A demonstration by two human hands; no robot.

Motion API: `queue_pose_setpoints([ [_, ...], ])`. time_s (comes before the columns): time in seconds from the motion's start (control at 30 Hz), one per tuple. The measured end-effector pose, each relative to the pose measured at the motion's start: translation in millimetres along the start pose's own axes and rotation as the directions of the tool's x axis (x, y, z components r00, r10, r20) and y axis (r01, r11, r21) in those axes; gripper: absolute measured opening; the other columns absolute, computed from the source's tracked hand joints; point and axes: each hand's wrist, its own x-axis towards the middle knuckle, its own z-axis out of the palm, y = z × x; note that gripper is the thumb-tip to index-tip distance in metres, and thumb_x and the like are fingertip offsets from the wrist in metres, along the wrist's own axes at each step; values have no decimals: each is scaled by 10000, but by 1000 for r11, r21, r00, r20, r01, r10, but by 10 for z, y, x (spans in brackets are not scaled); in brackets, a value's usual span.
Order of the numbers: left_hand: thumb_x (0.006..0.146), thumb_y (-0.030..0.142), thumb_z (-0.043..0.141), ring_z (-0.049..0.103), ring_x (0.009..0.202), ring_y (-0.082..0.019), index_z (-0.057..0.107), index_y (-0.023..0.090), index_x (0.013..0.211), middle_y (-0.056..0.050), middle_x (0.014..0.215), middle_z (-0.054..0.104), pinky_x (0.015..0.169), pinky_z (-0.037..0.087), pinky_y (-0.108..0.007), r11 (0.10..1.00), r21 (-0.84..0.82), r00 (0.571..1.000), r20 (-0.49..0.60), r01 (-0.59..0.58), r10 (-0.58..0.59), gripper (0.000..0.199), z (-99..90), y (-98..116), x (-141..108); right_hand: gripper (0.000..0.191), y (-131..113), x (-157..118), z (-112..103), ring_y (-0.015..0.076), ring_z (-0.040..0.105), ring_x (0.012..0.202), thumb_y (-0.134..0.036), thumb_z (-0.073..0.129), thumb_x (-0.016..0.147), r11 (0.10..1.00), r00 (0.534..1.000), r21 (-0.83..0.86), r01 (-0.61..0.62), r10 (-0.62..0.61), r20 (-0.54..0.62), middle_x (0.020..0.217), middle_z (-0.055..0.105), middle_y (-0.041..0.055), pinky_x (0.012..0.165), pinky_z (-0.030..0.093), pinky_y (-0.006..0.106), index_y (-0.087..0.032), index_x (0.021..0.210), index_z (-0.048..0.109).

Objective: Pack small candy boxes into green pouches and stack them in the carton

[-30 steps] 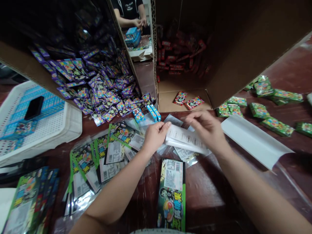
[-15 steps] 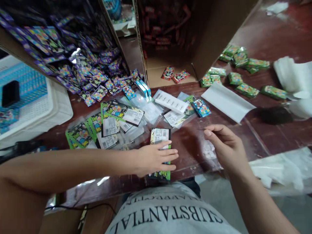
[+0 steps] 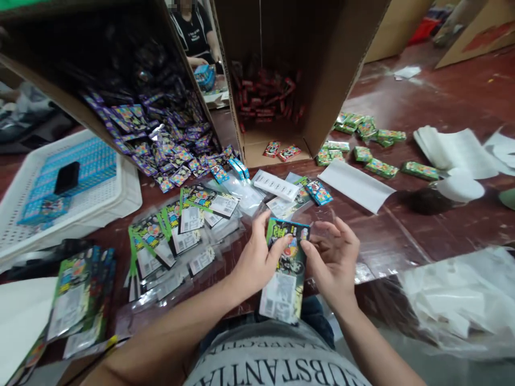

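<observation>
Close to my body, a green and black printed packet (image 3: pixel 281 292) with a white label is held up off the table, tilted. My left hand (image 3: pixel 255 260) grips its left side, thumb on the front. My right hand (image 3: pixel 336 262) pinches near its upper right edge, thumb on the rim and fingers curled behind, where clear film shows. A strip of blue is visible along the packet's top. Similar flat packets (image 3: pixel 191 217) lie fanned out to the left. Just beyond my hands are a small blue box (image 3: pixel 319 192) and a white strip with printed marks (image 3: pixel 276 185).
A carton (image 3: pixel 52 96) spills purple packs (image 3: pixel 177 145); another carton (image 3: pixel 333 80) contains red packs (image 3: pixel 267 96). At left stands a white basket (image 3: pixel 131 195) with a phone (image 3: pixel 67 177) on blue boxes. Green packs (image 3: pixel 380 167) and white paper (image 3: pixel 356 185) lie right. Across the table sits a person (image 3: pixel 197 32).
The packet, flat under my left hand before, is now raised and gripped. My right hand has come left to its edge. The camera view has shifted, showing more of the far table.
</observation>
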Motion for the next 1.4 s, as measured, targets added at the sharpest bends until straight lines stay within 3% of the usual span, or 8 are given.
queue_pose_setpoints([
  [0.17,922,315,691,690,991,-185,353,287,1345,-62,1231,616,835,591,-331,932,-355,990,-90,70,-109,542,-62,-273,-320,701,149,51,53,166,672,920,-193,636,925,999,969,11,-47,43,244,1234,598,44,787,604,347,-418,1508,319],
  [0.27,881,329,735,683,806,-150,484,255,1166,-12,1022,659,704,581,-280,892,-395,974,42,220,-222,387,-181,-390,-409,772,235,24,-2,170,656,876,-226,620,944,993,909,-36,-116,121,399,1150,631,39,744,591,344,-410,1575,215],
  [0.37,902,324,695,683,937,-175,570,219,1065,-52,1120,669,813,570,-317,912,-338,972,55,232,-226,231,-283,-470,-429,739,300,27,-29,170,639,830,-251,607,959,981,824,-75,-180,193,533,997,643,18,775,583,368,-375,1588,239],
  [0.57,934,250,619,677,1017,-173,593,212,1079,-54,1076,716,925,521,-349,909,-379,973,-74,175,-218,152,-380,-514,-355,858,350,24,97,200,645,983,-264,654,927,986,881,-56,-158,167,442,1207,611,60,882,586,414,-423,1599,144],
  [0.77,904,317,662,686,935,-176,695,186,947,-61,997,741,878,529,-343,927,-284,969,46,246,-244,142,-488,-479,-314,717,222,48,217,197,677,919,-281,667,919,951,837,-34,-306,286,467,891,669,-2,843,580,387,-355,1539,314],
  [1.03,841,293,695,655,734,-146,683,173,809,-28,810,730,738,528,-317,896,-268,934,43,353,-355,124,-602,-357,-173,835,87,250,356,159,665,741,-328,753,843,890,791,-45,-454,426,438,819,695,-30,686,577,328,-275,1534,289],
  [1.23,830,327,746,695,915,-180,704,197,972,-57,1026,748,865,561,-367,898,-330,954,164,292,-250,197,-664,-398,-304,726,99,257,173,161,693,806,-328,673,931,917,754,-58,-395,359,550,851,712,-19,771,590,344,-314,1552,298],
  [1.4,835,264,718,690,896,-177,684,185,915,-67,1006,736,849,561,-363,909,-329,965,131,257,-226,117,-597,-403,-315,250,-55,488,75,194,661,1032,-353,673,932,973,711,-177,-145,227,666,1067,695,39,944,537,381,-299,1176,669],
])
